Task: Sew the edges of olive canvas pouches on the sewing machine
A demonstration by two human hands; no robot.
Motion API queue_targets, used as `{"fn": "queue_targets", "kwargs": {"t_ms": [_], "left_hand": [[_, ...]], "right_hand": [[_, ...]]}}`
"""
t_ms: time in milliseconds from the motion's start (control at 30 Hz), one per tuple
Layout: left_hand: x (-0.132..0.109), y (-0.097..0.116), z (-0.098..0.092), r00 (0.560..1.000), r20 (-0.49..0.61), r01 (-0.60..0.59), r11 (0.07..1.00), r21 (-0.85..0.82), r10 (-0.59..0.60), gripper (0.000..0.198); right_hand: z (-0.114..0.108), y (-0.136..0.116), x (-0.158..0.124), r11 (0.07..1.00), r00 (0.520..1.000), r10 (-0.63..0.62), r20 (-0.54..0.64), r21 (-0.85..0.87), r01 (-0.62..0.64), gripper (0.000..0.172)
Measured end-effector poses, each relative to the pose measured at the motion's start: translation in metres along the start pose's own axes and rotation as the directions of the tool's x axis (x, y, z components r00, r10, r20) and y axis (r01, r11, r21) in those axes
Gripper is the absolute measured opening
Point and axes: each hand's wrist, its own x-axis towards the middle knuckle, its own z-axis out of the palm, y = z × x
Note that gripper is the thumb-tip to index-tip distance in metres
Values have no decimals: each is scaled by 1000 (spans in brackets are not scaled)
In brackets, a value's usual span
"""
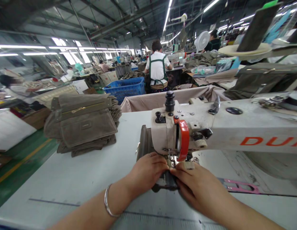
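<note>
A white sewing machine [162, 131] with an orange guard stands before me. Under its needle lies a dark grey-brown bag panel [145, 140], a zipper pull showing at its left edge. My left hand [150, 169] presses on the panel just left of the presser foot, fingers together and pinching its edge. Opposite it, my right hand [196, 179] grips the same panel to the right of the foot, thumb and index finger close to the left fingertips. Both hands partly hide the stitched spot. Pink thread snips [242, 186] lie beside my right forearm.
A stack of grey-brown bag pieces [88, 124] sits on the white table [91, 182] at left. Behind the machine hangs a beige cloth trough [143, 101]. Farther off are a blue crate [129, 86] and a seated co-worker [158, 65]. A ruler scale [150, 217] marks the front.
</note>
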Motion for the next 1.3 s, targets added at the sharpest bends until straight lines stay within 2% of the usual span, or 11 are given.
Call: {"fn": "queue_targets", "kwargs": {"t_ms": [167,333,767,933,1033,1167,1300], "left_hand": [[7,-10,4,997,-47,55,998,40,-53,15],[10,-17,7,988,-61,144,987,65,-140,18],[11,-18,9,977,-51,211,973,92,-207,17],[17,4,-5,970,-14,245,964,107,-244,15],[11,27,-13,952,69,297,955,15,-298,12],[-6,49,-14,931,118,355,930,-90,-344,26],[-18,60,-10,937,132,328,945,-16,-323,41]], "right_hand": [[7,5,-2,999,999,36,3,-16,-36,26],[7,6,-3,999,999,38,-25,-9,-38,30],[3,5,0,997,997,71,-32,-6,-71,27],[-2,5,2,997,997,79,-12,22,-79,28],[-3,7,0,995,997,77,-20,59,-76,32],[-2,11,-3,998,999,36,-8,53,-35,40],[-1,11,-3,999,1000,15,-10,52,-14,39]]}}
